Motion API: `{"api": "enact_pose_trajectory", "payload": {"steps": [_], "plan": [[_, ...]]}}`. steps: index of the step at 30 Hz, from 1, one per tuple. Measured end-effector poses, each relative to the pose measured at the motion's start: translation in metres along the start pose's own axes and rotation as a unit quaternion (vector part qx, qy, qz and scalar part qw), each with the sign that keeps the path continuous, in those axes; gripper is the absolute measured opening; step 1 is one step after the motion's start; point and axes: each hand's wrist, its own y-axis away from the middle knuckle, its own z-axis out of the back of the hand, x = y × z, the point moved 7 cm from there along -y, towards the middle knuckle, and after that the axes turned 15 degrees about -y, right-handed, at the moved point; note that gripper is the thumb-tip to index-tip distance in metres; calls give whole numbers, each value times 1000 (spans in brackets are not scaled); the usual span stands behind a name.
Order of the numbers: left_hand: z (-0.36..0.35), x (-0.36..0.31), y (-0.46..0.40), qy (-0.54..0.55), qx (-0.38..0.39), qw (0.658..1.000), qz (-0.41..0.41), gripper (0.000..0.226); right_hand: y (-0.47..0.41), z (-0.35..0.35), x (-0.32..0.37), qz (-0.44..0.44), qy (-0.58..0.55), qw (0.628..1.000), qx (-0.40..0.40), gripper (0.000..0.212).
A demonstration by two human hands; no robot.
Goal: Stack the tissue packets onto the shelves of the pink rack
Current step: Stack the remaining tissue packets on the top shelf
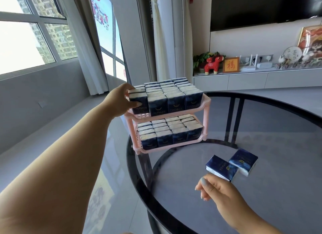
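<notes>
A pink two-shelf rack (207, 101) stands at the far left edge of a round glass table (278, 164). Both shelves hold several dark blue tissue packets standing upright in rows. My left hand (120, 98) grips the front-left packet (138, 100) of the upper shelf, thumb on its front face and fingers behind it. Two loose packets lie flat on the glass, one (221, 167) nearer me and one (244, 161) to its right, touching each other. My right hand (219, 192) hovers just short of the nearer packet, fingers loosely curled, holding nothing.
The glass table has a black rim (135, 174) and black legs showing through it. Beyond it runs a low white cabinet (244, 80) with a red toy animal (213, 63), a framed sign and small ornaments. Windows and curtains fill the left; grey floor lies below.
</notes>
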Motion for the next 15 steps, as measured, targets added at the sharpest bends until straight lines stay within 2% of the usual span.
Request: {"api": "enact_pose_trajectory", "payload": {"steps": [2,9,15], "plan": [[-1,1,0,-18,-16,1000,-2,51,0,0,1,0,0,1000,-2,60],[-4,0,2,-82,-50,995,-2,56,2,0,2,-9,-4,1000,-3,50],[-4,-3,1,-106,-40,994,2,61,2,1,2,-10,-8,1000,-4,50]]}}
